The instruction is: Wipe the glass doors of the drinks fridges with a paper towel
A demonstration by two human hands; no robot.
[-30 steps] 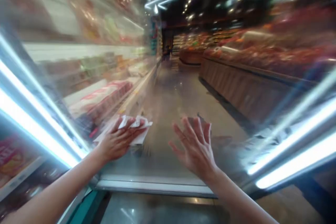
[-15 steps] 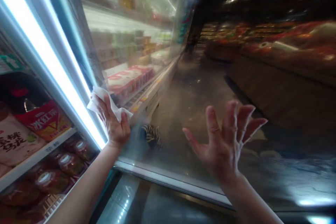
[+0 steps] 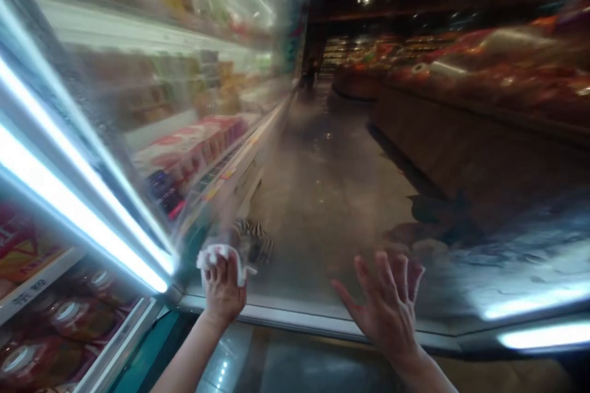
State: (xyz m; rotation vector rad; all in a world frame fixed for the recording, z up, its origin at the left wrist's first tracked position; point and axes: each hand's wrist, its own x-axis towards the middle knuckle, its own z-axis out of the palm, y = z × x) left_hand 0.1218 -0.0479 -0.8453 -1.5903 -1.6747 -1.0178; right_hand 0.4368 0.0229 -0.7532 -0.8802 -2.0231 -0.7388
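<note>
Gently press white wipe (image 3: 203, 260), held by curled left hand (image 3: 225, 295), low on glass door (image 3: 295, 318); rest right hand (image 3: 391, 313), wide open, empty, perhaps touching.

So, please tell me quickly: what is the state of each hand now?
Left hand: closed on a white cloth.
Right hand: open and spread, holding nothing.
</note>
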